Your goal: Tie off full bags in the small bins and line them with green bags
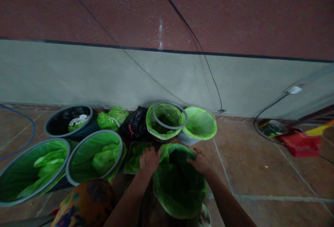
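In front of me stands a bin lined with a green bin liner (180,199), its mouth spread wide and the liner folded over the rim. My left hand (150,160) grips the liner at the left of the rim, fingers curled over it. On the opposite side, my right hand (200,161) has its fingers bent round the liner's edge, thumb towards the inside. Shadow hides the bottom of this bin. Just left of my left hand is a small bin (127,166) with a green bag in it. Two more lined bins, one white (186,139), stand behind, by the wall.
A loose grey ring (184,124) rests on the back green-lined bin (150,126). Large ringed bins (68,171) stand left, near a tied green bag (106,122) and black bag (135,124). Right lie a red dustpan (300,143) and cable (263,135). Patterned fabric (83,202) shows below.
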The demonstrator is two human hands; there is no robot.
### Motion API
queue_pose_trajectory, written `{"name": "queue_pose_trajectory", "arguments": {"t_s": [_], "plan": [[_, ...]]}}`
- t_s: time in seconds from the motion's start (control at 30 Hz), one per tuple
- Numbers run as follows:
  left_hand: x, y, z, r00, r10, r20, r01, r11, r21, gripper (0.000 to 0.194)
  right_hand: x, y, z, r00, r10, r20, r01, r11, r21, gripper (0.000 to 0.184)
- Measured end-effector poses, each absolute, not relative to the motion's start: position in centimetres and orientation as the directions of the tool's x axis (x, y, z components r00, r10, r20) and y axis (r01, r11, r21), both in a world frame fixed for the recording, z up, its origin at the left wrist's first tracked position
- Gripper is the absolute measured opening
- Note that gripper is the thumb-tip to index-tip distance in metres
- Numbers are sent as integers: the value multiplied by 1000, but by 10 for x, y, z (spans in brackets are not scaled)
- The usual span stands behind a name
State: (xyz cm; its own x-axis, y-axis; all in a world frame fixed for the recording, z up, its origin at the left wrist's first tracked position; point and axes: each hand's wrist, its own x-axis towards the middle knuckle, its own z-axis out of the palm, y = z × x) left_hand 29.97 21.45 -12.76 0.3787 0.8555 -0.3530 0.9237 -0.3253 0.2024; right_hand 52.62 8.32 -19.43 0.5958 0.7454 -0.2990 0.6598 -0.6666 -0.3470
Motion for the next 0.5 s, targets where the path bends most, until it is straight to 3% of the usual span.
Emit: {"name": "queue_pose_trajectory", "arguments": {"t_s": [0.1,0.2,0.33,0.5], "plan": [[324,223,-125,515,832,-207,836,-433,338,39,531,106,-177,608,771,-191,610,-607,-508,51],[343,226,-135,587,783,-207,777,-473,416,35,533,135,-166,567,806,-171,609,-550,-571,43],[350,223,-156,575,757,-311,806,-458,376,35,526,158,-174,471,851,-234,663,-516,-542,41],[341,218,-176,565,750,-344,814,-441,377,37,518,149,-197,348,910,-225,664,-409,-626,36]]}}
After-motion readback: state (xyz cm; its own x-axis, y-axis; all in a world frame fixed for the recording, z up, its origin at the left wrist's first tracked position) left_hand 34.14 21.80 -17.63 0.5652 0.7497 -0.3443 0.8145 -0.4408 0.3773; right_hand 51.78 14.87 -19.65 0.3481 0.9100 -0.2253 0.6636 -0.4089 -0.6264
